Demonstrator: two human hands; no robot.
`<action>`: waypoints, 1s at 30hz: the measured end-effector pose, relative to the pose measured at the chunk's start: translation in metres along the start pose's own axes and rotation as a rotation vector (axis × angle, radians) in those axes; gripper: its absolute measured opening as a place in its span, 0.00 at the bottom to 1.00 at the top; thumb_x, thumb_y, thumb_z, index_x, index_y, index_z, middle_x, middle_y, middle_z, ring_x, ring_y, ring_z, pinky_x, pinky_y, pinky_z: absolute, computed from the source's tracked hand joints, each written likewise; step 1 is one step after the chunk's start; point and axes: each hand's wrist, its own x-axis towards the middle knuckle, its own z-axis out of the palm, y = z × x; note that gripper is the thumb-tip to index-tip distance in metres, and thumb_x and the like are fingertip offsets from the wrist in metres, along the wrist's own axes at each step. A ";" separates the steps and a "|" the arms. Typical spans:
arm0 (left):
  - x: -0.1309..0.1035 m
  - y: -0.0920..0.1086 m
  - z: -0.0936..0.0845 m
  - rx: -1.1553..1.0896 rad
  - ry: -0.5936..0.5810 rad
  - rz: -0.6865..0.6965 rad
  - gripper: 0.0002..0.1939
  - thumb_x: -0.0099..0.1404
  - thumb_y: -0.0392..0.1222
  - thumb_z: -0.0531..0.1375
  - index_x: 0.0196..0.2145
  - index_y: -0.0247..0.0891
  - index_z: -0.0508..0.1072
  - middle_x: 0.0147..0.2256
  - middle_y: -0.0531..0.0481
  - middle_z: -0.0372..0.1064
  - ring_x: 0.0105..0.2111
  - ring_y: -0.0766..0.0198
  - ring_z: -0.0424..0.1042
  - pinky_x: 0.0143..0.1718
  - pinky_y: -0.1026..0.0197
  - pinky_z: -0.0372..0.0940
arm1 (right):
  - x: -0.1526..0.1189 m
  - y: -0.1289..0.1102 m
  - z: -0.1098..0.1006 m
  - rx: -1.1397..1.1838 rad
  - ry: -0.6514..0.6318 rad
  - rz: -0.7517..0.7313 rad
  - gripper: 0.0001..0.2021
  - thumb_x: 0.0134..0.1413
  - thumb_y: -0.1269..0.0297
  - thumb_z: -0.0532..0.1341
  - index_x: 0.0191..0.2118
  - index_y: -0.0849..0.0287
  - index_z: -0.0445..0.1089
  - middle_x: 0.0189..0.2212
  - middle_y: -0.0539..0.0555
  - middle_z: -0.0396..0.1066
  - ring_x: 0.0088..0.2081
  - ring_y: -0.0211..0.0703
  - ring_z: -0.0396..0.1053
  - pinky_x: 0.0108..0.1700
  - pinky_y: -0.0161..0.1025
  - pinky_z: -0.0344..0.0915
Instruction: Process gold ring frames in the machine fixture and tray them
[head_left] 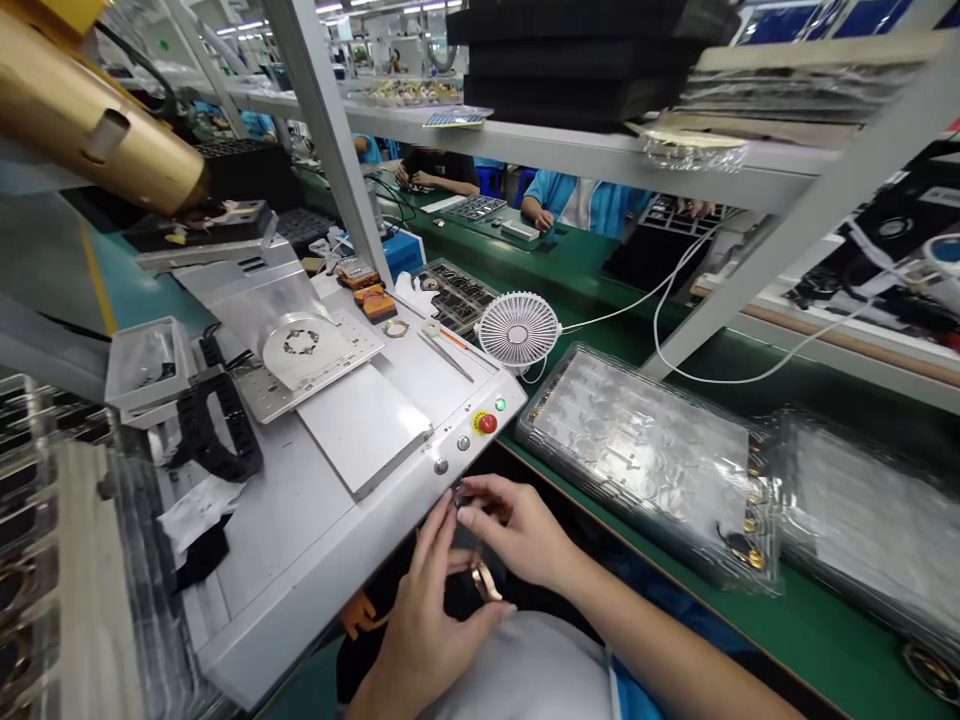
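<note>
My left hand (427, 605) is closed around a gold-coloured metal ring (486, 580), which sits between its thumb and fingers in front of my body. At the top of the grip, the thumb and fingertips of my right hand (529, 530) pinch a small dark piece (459, 495). The left fingertips reach up to this same dark piece, and its exact kind is too small to tell. Both hands are just off the front edge of a white machine bench (300, 560).
On the machine are a red emergency stop button (487, 424), a white plate (365, 425), tweezers (446, 357) and a metal fixture (300, 345). A golden machine head (97, 120) hangs at upper left. Right are a small fan (518, 330) and stacked clear trays (645, 440). Co-workers sit beyond.
</note>
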 end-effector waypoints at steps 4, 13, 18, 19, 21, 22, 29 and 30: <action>0.011 -0.001 0.021 0.213 -0.124 0.098 0.49 0.59 0.42 0.73 0.72 0.44 0.55 0.70 0.39 0.51 0.65 0.41 0.63 0.62 0.54 0.67 | -0.005 0.006 0.000 0.275 0.066 0.039 0.31 0.48 0.42 0.68 0.51 0.63 0.72 0.41 0.57 0.75 0.37 0.29 0.72 0.39 0.26 0.71; 0.015 0.005 0.009 -0.205 -0.219 0.026 0.34 0.54 0.40 0.76 0.56 0.45 0.68 0.74 0.38 0.33 0.47 0.52 0.78 0.47 0.54 0.77 | -0.012 -0.003 -0.023 0.299 0.012 0.180 0.35 0.39 0.38 0.70 0.42 0.68 0.72 0.26 0.50 0.70 0.24 0.29 0.69 0.29 0.29 0.71; 0.010 -0.009 0.011 -0.171 -0.263 0.131 0.38 0.55 0.40 0.76 0.59 0.47 0.65 0.72 0.36 0.41 0.47 0.54 0.78 0.48 0.55 0.78 | -0.013 -0.007 -0.023 0.287 0.050 0.240 0.37 0.30 0.39 0.74 0.38 0.68 0.69 0.22 0.49 0.70 0.22 0.29 0.69 0.25 0.25 0.69; 0.009 -0.010 0.011 -0.137 -0.260 0.158 0.39 0.55 0.39 0.75 0.60 0.47 0.64 0.72 0.35 0.42 0.47 0.54 0.78 0.47 0.55 0.78 | -0.013 -0.007 -0.025 0.301 0.041 0.245 0.37 0.29 0.40 0.74 0.38 0.69 0.69 0.22 0.49 0.70 0.22 0.29 0.69 0.26 0.26 0.70; 0.009 -0.011 0.013 -0.046 -0.267 0.219 0.41 0.57 0.37 0.74 0.63 0.47 0.61 0.72 0.33 0.42 0.48 0.54 0.78 0.49 0.55 0.77 | -0.012 -0.005 -0.029 0.334 0.001 0.251 0.37 0.27 0.43 0.76 0.38 0.69 0.69 0.23 0.50 0.72 0.23 0.30 0.72 0.28 0.26 0.72; 0.009 -0.011 0.013 0.019 -0.278 0.248 0.42 0.57 0.35 0.73 0.64 0.47 0.59 0.72 0.33 0.41 0.49 0.53 0.78 0.50 0.54 0.77 | -0.011 -0.004 -0.031 0.355 -0.025 0.253 0.36 0.27 0.45 0.77 0.38 0.69 0.69 0.24 0.51 0.73 0.25 0.31 0.73 0.30 0.27 0.74; 0.016 -0.004 0.018 0.290 -0.379 0.258 0.63 0.53 0.28 0.73 0.73 0.52 0.40 0.72 0.31 0.40 0.50 0.53 0.77 0.53 0.50 0.75 | -0.010 0.000 -0.029 0.507 0.037 0.221 0.36 0.27 0.44 0.77 0.35 0.70 0.68 0.24 0.51 0.73 0.23 0.31 0.72 0.29 0.28 0.74; 0.018 -0.002 0.019 0.269 -0.395 0.225 0.66 0.51 0.27 0.73 0.74 0.53 0.37 0.72 0.32 0.42 0.49 0.54 0.78 0.52 0.51 0.75 | -0.009 0.001 -0.029 0.516 0.057 0.223 0.36 0.26 0.43 0.77 0.35 0.70 0.68 0.23 0.52 0.73 0.23 0.30 0.72 0.28 0.27 0.73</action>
